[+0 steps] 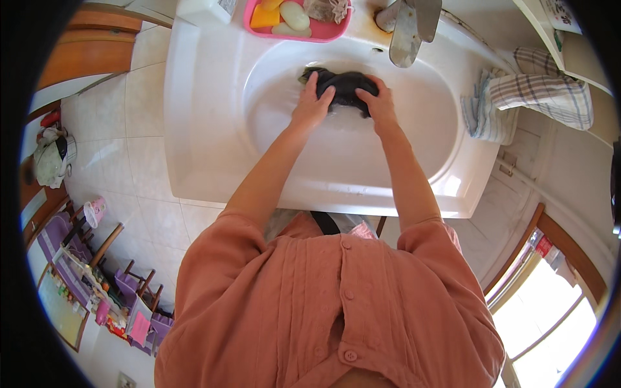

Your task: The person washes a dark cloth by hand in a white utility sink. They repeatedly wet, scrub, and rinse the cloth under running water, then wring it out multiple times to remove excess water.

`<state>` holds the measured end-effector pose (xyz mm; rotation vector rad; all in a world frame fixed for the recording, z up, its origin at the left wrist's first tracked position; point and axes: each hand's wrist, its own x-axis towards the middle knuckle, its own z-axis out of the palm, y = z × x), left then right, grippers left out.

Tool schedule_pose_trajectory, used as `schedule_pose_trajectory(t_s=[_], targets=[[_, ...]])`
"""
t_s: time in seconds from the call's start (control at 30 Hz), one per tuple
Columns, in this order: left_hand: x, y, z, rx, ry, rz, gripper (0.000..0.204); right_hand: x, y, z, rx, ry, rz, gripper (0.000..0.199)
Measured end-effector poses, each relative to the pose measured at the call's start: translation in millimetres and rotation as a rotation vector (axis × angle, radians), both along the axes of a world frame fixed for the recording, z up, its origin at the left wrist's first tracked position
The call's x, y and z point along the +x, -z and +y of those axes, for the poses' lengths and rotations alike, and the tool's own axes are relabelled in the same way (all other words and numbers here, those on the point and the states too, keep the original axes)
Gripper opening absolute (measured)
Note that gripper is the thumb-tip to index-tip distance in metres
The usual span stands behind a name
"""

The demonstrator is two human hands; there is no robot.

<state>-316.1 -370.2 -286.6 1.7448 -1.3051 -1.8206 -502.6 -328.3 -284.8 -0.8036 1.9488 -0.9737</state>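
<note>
A dark, bunched piece of cloth (349, 87) lies in the white sink basin (284, 139), in what looks like shallow water. Its left end shows a small greenish patch; the exact kind of garment or cloth cannot be made out. My left hand (312, 105) grips the cloth's left part, thumb pointing inward. On the opposite end, my right hand (380, 103) is closed over the cloth, its thumb also toward the middle. Some of the fingers on both hands are hidden behind or under the fabric.
A pink tray (297, 35) with soap bars and a yellow block sits on the sink's back ledge. Beside it is the metal faucet (406, 42). Checked towels (540, 90) hang over the right rim. Shelves and household items stand at far left, a bright window at lower right.
</note>
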Motion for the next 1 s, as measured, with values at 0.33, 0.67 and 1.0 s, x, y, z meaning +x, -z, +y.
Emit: schedule_pose_trajectory(t_s=[0.33, 0.67, 1.0], targets=[[-5.0, 19.0, -20.4, 0.448, -0.442, 0.704, 0.036, 89.2, -78.5, 6.1, -0.336, -0.359, 0.39, 0.015], [4.3, 29.4, 7.7, -0.254, -0.378, 0.22, 0.073, -23.1, 16.9, 20.8, -0.024, 0.073, 0.549, 0.035], [8.0, 4.4, -20.2, 0.296, -0.104, 0.633, 0.04, 92.4, -65.0, 3.7, -0.547, -0.453, 0.346, 0.005]])
